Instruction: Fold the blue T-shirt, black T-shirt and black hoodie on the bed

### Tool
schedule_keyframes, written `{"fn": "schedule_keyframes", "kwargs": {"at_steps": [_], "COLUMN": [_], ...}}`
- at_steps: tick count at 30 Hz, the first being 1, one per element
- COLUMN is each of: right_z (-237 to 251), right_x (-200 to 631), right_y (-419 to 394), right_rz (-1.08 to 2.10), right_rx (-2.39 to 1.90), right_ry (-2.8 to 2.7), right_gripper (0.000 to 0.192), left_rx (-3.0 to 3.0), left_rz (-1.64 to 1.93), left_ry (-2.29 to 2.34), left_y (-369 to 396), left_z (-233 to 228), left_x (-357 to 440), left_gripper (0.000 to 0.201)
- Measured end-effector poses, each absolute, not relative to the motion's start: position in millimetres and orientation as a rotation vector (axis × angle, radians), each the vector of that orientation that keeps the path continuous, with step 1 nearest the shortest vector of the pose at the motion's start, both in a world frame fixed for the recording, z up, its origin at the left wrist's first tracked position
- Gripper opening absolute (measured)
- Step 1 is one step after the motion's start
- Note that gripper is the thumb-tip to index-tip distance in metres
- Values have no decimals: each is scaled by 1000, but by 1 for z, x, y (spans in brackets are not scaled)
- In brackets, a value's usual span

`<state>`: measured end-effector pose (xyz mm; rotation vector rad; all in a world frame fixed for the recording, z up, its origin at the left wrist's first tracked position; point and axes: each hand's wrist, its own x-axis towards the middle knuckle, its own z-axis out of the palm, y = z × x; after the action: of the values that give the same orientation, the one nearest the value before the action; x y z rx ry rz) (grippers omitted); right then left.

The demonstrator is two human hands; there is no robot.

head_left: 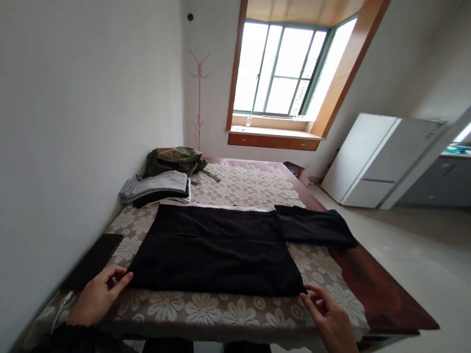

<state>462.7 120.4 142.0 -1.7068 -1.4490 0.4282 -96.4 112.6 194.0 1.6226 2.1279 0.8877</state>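
Note:
A black garment (pixel 218 252) lies spread in a flat, folded rectangle on the lace tablecloth (pixel 202 309). At its near left corner, my left hand (pixel 101 292) pinches the cloth between thumb and fingers. Across from it, my right hand (pixel 331 322) grips the near right corner the same way. Another stretch of black cloth (pixel 317 226) reaches out to the right at the far side; whether it belongs to the same garment I cannot tell. The exact kind of garment does not show.
Folded grey clothing (pixel 155 184) and an olive backpack (pixel 175 160) lie by the left wall. A dark flat object (pixel 92 261) and a white cable (pixel 62 310) are near my left hand. The wooden table edge (pixel 387 292) runs along the right. Beyond stands a white fridge (pixel 378 158).

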Motion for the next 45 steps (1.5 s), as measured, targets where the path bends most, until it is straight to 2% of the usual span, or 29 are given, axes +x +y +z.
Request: {"fn": "schedule_keyframes", "kwargs": {"at_steps": [4,11,18,24,29,37,41,45], "right_z": [141,158,158,157,151,155,157,162], "right_x": [466,467,473,485,495,495,498,495], "right_y": [120,135,145,132,99,63,69,72], "right_rz": [578,901,754,1081,1219,1085,1057,762], "right_rx": [-1735,-1828,-1919,-1832,-1808,-1813,-1797,-1912], "right_ry": [-1373,-1526,-1619,-1407,-1263,-1256,-1259,-1301], "right_gripper": [50,48,32,44,49,45,47,47], "left_rx": [1676,1604,1569,1565,1514,1404,1415,1346], "left_rz": [778,503,331,358,409,421,442,375], "left_ry": [2108,2208,2299,2255,2219,2165,2159,2283], "left_y": [114,115,111,105,75,30,36,43], "left_z": [186,193,207,206,196,181,187,203], "left_x": [-102,-101,-88,-97,-109,-112,-115,-111], "left_gripper": [32,32,38,39,38,37,27,23]}}
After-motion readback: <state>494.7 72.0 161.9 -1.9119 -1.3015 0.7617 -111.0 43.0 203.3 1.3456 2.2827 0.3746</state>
